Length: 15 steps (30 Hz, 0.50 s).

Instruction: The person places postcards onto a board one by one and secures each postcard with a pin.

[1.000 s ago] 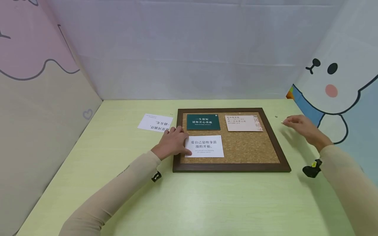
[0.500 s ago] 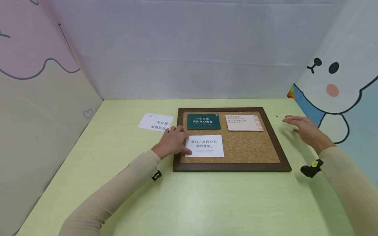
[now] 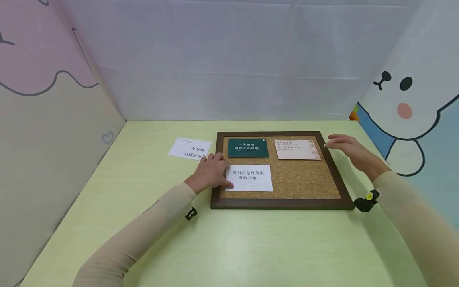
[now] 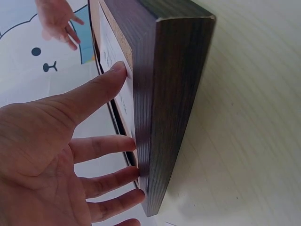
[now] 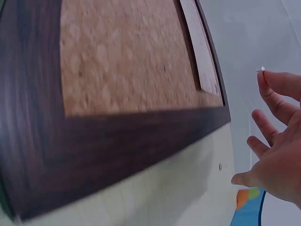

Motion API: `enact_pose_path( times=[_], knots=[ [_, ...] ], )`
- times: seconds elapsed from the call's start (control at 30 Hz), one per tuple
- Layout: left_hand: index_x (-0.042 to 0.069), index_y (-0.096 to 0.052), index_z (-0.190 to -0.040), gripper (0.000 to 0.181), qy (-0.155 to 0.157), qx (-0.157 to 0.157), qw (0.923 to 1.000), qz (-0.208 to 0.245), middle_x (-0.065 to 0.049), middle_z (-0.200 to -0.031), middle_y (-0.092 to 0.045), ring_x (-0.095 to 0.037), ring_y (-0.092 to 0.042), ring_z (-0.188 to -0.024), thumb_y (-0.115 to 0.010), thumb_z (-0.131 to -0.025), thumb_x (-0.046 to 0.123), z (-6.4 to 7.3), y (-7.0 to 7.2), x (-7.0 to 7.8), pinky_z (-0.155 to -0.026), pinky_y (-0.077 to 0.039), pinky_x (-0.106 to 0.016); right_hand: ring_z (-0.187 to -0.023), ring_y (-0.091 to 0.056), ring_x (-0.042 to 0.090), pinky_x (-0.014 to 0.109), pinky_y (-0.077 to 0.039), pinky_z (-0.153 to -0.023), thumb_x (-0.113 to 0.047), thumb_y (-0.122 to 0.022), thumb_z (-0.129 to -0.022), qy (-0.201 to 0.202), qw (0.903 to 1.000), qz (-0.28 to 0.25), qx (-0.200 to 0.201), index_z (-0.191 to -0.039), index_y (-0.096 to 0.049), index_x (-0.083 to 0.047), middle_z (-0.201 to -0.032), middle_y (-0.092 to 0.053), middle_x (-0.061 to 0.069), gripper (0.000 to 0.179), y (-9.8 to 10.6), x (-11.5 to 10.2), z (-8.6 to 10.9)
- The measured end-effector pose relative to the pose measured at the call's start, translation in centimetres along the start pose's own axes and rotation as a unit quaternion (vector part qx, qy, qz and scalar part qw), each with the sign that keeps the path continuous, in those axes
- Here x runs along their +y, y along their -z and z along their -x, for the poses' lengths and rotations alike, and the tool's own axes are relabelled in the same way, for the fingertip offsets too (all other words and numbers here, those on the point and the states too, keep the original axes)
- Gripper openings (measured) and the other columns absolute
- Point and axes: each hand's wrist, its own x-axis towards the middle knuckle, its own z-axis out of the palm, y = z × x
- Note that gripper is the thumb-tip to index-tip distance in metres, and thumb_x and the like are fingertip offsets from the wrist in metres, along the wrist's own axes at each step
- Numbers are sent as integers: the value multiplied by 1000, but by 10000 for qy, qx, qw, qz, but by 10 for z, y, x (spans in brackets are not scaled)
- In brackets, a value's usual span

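Observation:
A dark-framed cork board (image 3: 305, 179) lies on the table, with a green card (image 3: 248, 148) and a pale pink card (image 3: 297, 150) on its upper half. My left hand (image 3: 211, 171) rests at the left edge of a white card (image 3: 249, 178) on the lower left cork. In the left wrist view its thumb (image 4: 101, 89) presses the card and the other fingers are spread, fairly straight. My right hand (image 3: 353, 153) is in the air at the board's upper right corner. Between thumb and forefinger it pinches a tiny thumbtack (image 5: 262, 69), its point showing.
Another white card (image 3: 189, 148) lies left of the board, partly behind the left hand. A small dark object (image 5: 220, 166) lies on the table (image 3: 251, 247) beyond the board's right side. Fabric walls (image 3: 229, 59) enclose the back and sides.
My right hand has moved left from the table's right side to the board's right edge, carrying the thumbtack. The left hand stays on the white card.

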Motion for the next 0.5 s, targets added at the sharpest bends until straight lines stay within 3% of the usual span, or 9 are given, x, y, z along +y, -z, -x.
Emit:
enact_pose_path(
  times=[0.1,0.17,0.3,0.5],
  knots=[
    [19,-64,-127,73,-1,-5,10000,-14,-5,-124,-51,-25,-42,-106,-79,-70,62,0,0,0,-93,-38,-47,-147,6,49,71,-1,-110,-30,-47,-104,-6,9992,390,-99,-120,-60,7,-160,-7,27,42,-12,-11,-5],
    [19,-64,-127,73,-6,3,10000,-15,-5,-124,-51,-25,-42,-106,-79,-70,62,0,0,0,-93,-38,-46,-146,4,49,71,-6,-110,-28,-46,-104,-7,9979,620,-169,-125,-54,14,-160,-7,28,48,-20,-18,-8],
    [19,-64,-126,72,-10,13,10000,-38,-5,-125,-51,-25,-42,-106,-79,-70,62,0,0,0,-93,-38,-46,-146,-2,50,70,-11,-110,-24,-49,-103,12,9956,883,-319,-123,-54,17,-159,-9,28,46,-38,-29,-14],
    [19,-64,-127,72,17,-26,10000,-20,-5,-125,-50,-25,-42,-107,-79,-70,61,0,1,1,-94,-37,-46,-146,-7,46,67,-16,-111,-20,-54,-100,30,9953,861,-452,-111,-57,11,-158,-14,24,33,-72,-44,-23]
  ],
)
